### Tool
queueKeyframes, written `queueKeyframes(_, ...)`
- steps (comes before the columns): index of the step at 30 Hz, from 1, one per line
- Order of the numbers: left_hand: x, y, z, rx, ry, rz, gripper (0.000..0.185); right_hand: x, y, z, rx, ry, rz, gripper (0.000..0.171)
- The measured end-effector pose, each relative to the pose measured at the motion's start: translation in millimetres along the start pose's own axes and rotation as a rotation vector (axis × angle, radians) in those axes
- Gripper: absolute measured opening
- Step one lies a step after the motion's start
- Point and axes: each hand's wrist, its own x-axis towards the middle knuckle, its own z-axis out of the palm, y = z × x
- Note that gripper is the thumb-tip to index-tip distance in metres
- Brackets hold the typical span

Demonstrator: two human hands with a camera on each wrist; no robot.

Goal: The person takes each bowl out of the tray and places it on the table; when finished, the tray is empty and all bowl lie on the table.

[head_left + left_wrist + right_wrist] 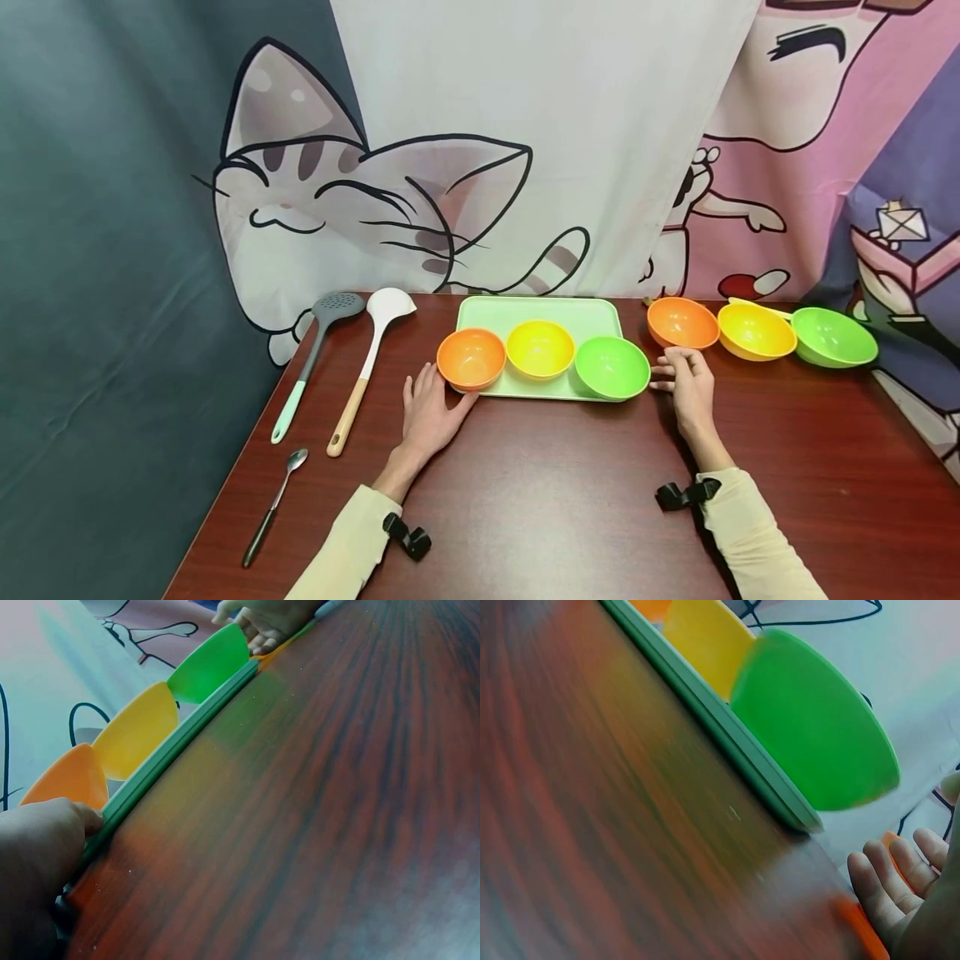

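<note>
Sleeves: both cream (pixel 341 542), each wearing a blk clip-on mount (pixel 407 536) at the cuff.
Spoon: metal w/ dark handle (pixel 268 508), lying near-L on brown table (pixel 540 500).
L hand: (pixel 431 412) resting at tray's near-L corner; fingers extending fwd beside orange bowl, thumb spreading wide to tray edge, looks touching.
R hand: (pixel 692 392) hovering just off tray's near-R corner, fingers loosely bent and apart, holding nothing; contact w/ R orange bowl: can't tell.
Tray: pale green (pixel 540 307), lying flat betw. hands.
Tray bowls: L to R, orange bowl (pixel 471 358), yellow bowl (pixel 540 350), green bowl (pixel 612 367), sitting in a row; outer 2 overhanging the ends.
Utensils: white ladle (pixel 381 312) + grey slotted turner (pixel 311 358), lying far L.
R bowls: R orange bowl (pixel 682 322), R yellow bowl (pixel 757 332), R green bowl (pixel 834 337), standing in line beyond R hand.
Backdrop: cartoon-cat curtain (pixel 547 125), hanging behind table.
</note>
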Motion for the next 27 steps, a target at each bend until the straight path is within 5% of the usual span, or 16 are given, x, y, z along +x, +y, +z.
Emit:
queueKeyframes(18, 0.4, -3.5, 1.2, 0.006, 0.011, 0.009, 0.082, -6, 11, 15, -0.312, -0.12, -0.008, 0.024)
queueKeyframes(27, 0.4, -2.5, 0.8, 0.005, 0.007, 0.005, 0.082, -3, 14, 12, -0.429, -0.094, 0.003, 0.026)
